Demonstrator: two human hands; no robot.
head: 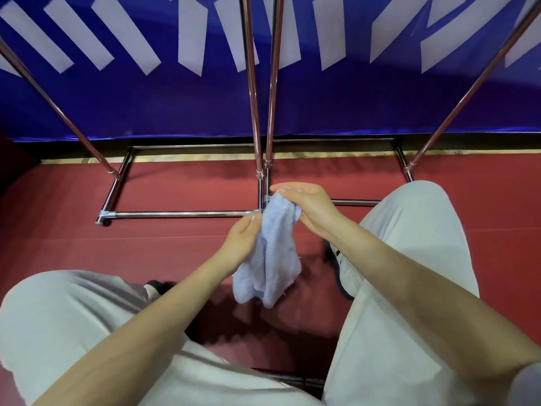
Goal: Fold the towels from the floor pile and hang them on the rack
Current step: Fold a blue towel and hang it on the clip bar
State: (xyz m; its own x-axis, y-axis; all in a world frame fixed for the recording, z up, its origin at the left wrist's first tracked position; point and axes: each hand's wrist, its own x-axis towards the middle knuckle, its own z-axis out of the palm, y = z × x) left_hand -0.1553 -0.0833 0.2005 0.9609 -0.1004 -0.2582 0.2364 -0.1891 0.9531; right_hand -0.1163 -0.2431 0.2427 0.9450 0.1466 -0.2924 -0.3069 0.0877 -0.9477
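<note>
A small light-blue towel (270,256) hangs crumpled in the air between my knees. My right hand (304,208) grips its top edge, fingers curled round the cloth. Lower and to the left, my left hand (241,241) pinches the towel's left side. Straight ahead stand the chrome racks (254,112), their two middle uprights rising just beyond my hands and their base bars (181,213) lying on the red floor. No towel pile shows in this view.
A blue banner with white stripes (175,98) hangs behind the racks. Slanted rack poles run at far left (58,112) and far right (468,92). My legs in light grey trousers fill the lower frame, with a dark shoe (333,256) on the floor.
</note>
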